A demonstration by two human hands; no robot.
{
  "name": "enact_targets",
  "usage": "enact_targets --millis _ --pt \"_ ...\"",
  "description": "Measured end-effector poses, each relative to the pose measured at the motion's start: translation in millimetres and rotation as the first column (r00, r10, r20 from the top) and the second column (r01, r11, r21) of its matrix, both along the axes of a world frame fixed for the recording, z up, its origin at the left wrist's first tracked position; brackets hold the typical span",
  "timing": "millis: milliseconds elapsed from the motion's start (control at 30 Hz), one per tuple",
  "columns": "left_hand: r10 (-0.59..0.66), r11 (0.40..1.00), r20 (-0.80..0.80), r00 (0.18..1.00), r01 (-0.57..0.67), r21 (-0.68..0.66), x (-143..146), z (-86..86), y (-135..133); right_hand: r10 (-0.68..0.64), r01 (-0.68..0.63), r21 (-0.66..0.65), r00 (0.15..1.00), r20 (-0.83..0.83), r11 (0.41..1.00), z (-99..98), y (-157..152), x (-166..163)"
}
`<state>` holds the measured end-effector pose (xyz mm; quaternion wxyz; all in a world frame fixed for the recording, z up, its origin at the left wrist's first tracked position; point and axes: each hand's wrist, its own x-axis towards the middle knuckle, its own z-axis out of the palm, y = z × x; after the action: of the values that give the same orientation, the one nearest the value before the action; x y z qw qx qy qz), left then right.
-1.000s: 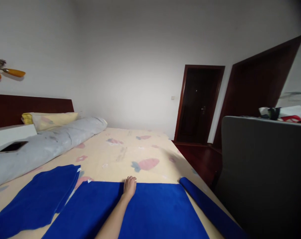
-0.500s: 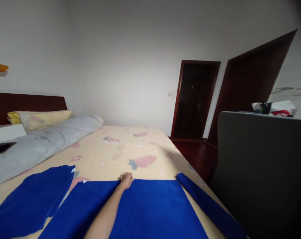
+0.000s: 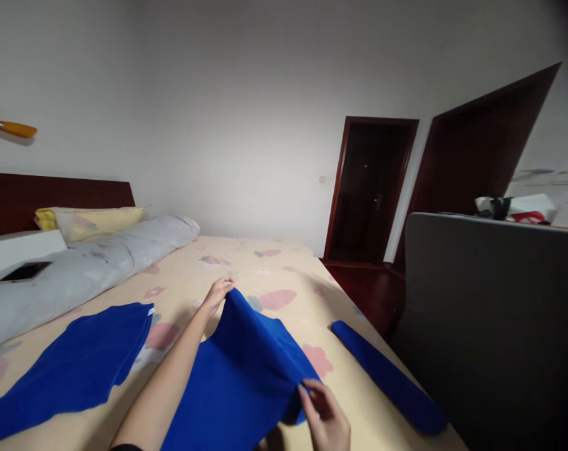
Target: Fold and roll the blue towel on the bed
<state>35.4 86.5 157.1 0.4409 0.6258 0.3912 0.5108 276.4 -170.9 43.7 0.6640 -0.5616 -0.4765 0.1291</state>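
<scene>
The blue cloth [image 3: 239,369] hangs partly lifted over the near part of the bed [image 3: 246,263], between a second cloth [image 3: 77,363] at left and a blue roll [image 3: 387,379] at right. Left hand [image 3: 219,293]: pinching its raised far end. Right hand [image 3: 325,410]: pinching its right edge, nearer. I judge the material light, soft, limp, not fragile; grip corners or edges, thumb against fingers

Bed [image 3: 250,268]: 1. On/above it: 1 left hand [image 3: 215,294], 1 right hand [image 3: 329,418], 3 blue cloths (1 held cloth [image 3: 232,376], 1 flat cloth [image 3: 72,363], 1 rolled cloth [image 3: 387,376]), 1 grey bolster [image 3: 124,249], 1 phone [image 3: 25,271]. Beyond it: 1 door with handle [image 3: 371,194].
</scene>
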Motion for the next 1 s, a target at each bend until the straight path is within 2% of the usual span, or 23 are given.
enact_targets --millis 67,100,233,300,400,600,733,1000 --pt "-0.010 1.000 0.081 0.997 0.009 0.013 -13.1 23.9 -11.4 0.106 -0.099 0.061 0.988 -0.113 0.993 35.7 14.2 17.5" --pt "-0.021 1.000 0.110 0.994 0.019 0.018 -19.0 35.4 -17.9 0.119 -0.107 0.089 0.983 -0.140 0.990 54.6 20.9 25.9" --pt "-0.067 0.998 0.185 0.980 0.062 0.032 -38.3 75.6 -45.2 0.141 -0.123 0.136 0.982 -0.130 0.983 121.3 46.6 53.4" --pt "-0.078 0.997 0.205 0.976 0.072 0.035 -44.6 90.4 -57.6 0.176 -0.160 0.154 0.980 -0.092 0.975 145.2 58.7 62.2" --pt "-0.075 0.997 0.221 0.972 0.071 0.025 -49.9 104.8 -72.0 0.203 -0.192 0.194 0.978 -0.041 0.962 170.5 73.7 71.1" --pt "-0.077 0.997 0.213 0.974 0.076 0.013 -53.3 114.2 -87.5 0.194 -0.199 0.209 0.980 0.042 0.958 196.4 88.0 84.9" --pt "-0.078 0.997 0.136 0.988 0.074 0.038 -57.6 117.8 -91.7 0.259 -0.267 0.168 0.963 0.068 0.949 203.6 89.7 91.4" --pt "0.025 0.991 -0.023 0.999 -0.021 0.136 -64.3 121.0 -88.2 0.210 -0.245 0.126 0.948 0.240 0.961 211.0 97.7 101.5"
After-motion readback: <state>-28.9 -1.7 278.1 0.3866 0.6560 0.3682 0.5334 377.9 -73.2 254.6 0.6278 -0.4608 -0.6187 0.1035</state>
